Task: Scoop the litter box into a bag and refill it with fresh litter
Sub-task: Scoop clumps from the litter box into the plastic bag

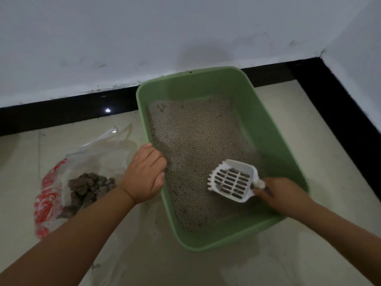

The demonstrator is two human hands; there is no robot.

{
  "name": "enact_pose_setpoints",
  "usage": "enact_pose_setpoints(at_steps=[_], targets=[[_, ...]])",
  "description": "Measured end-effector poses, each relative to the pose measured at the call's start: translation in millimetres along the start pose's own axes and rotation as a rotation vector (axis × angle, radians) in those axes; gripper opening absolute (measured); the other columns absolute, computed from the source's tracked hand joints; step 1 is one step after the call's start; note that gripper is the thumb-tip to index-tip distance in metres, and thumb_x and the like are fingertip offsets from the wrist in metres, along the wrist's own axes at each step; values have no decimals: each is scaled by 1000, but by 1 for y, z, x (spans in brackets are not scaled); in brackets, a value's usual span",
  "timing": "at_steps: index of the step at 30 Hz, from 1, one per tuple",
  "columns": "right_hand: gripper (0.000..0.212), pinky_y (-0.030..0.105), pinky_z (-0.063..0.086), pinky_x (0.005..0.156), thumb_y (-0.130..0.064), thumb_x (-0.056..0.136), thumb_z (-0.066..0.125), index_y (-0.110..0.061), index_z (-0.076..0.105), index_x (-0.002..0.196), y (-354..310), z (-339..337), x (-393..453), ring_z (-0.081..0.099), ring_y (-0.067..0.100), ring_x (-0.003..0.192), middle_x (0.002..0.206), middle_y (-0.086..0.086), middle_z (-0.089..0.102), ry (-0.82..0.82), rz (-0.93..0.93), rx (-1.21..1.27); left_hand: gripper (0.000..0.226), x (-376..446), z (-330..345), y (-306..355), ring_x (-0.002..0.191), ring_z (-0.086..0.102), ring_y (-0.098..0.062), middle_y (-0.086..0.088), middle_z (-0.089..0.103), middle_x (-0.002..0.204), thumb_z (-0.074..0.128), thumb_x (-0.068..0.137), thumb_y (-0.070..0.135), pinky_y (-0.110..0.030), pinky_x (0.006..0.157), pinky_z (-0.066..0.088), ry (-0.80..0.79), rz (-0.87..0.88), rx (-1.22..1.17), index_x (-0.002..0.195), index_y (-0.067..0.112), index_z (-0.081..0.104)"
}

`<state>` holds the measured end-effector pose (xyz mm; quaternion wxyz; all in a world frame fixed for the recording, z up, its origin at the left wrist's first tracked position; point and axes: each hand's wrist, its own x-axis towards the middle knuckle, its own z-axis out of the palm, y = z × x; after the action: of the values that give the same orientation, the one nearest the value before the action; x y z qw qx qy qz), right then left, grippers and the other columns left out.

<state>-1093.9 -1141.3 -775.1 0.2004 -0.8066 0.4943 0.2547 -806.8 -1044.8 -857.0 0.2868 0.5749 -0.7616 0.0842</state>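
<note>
A green litter box (266,129) stands on the floor near the wall, with grey litter (198,141) spread over its bottom. My left hand (144,174) grips the box's left rim, fingers curled over the edge. My right hand (282,196) holds the handle of a white slotted scoop (233,180) that sits over the litter at the box's near right. To the left lies a clear plastic bag with red print (51,195), open, with dark clumps (88,186) inside.
A white wall with a black skirting band (61,112) runs behind the box and turns a corner at the right. The floor is pale tile (309,254) with scattered dust. More clear plastic lies by my left forearm.
</note>
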Motion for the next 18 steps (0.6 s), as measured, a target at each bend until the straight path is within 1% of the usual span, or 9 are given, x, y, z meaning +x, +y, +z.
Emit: enact_pose_setpoints(at_steps=[2, 4, 5, 6, 9, 12, 14, 16, 18], targets=[[33, 23, 36, 63, -37, 98, 35, -15, 58, 92, -24, 8, 2, 59, 21, 78, 86, 6, 63, -26, -35, -17, 4, 1, 0, 1, 73, 32, -24, -15, 51, 63, 32, 76, 17, -41, 92, 33, 10, -3, 2, 77, 14, 34], [31, 22, 36, 58, -35, 99, 34, -18, 52, 79, -54, 14, 7, 50, 16, 66, 68, -1, 49, -41, -79, 11, 5, 2, 1, 1, 73, 32, -23, -15, 51, 63, 32, 76, 17, -40, 91, 32, 16, -8, 2, 77, 13, 34], [28, 23, 36, 57, -32, 99, 35, -18, 54, 84, -68, 17, 13, 48, 15, 67, 65, -3, 44, -41, -103, 34, 6, 2, 1, 2, 73, 32, -22, -15, 51, 63, 31, 76, 18, -40, 91, 32, 18, -13, 3, 78, 13, 34], [25, 24, 36, 56, -27, 100, 35, -15, 57, 96, -82, 19, 20, 48, 16, 71, 66, -2, 43, -36, -123, 51, 6, 1, 1, 2, 73, 33, -22, -15, 51, 63, 31, 77, 18, -40, 91, 32, 20, -18, 0, 78, 12, 34], [27, 28, 34, 53, -18, 99, 35, -9, 51, 120, -111, 14, 47, 59, 27, 83, 78, 10, 54, 30, -145, 132, 7, 1, 2, 3, 73, 33, -22, -16, 52, 64, 31, 77, 17, -39, 92, 31, 26, -39, -21, 78, 12, 34], [33, 33, 46, 69, -18, 99, 35, -8, 45, 129, -133, 4, 74, 61, 32, 99, 95, 20, 62, 105, -114, 249, 8, 0, 2, 3, 73, 33, -23, -18, 53, 64, 32, 77, 18, -38, 92, 30, 27, -49, -42, 79, 12, 35], [33, 36, 47, 79, -23, 100, 35, -5, 50, 124, -149, -7, 91, 59, 34, 102, 108, 23, 63, 156, -59, 339, 8, -1, 3, 3, 73, 33, -22, -18, 53, 65, 33, 77, 19, -38, 92, 30, 27, -47, -57, 79, 12, 35], [36, 35, 46, 81, -26, 99, 37, -2, 55, 117, -161, -17, 107, 58, 34, 105, 112, 23, 62, 202, -12, 407, 8, -1, 3, 2, 74, 34, -22, -17, 54, 65, 33, 76, 19, -39, 93, 30, 23, -47, -69, 79, 12, 35], [38, 34, 45, 83, -27, 99, 38, 0, 56, 118, -168, -22, 120, 56, 34, 108, 115, 24, 61, 226, -6, 432, 8, -1, 3, 1, 75, 34, -23, -18, 55, 66, 33, 76, 19, -39, 94, 29, 20, -57, -74, 79, 12, 35]])
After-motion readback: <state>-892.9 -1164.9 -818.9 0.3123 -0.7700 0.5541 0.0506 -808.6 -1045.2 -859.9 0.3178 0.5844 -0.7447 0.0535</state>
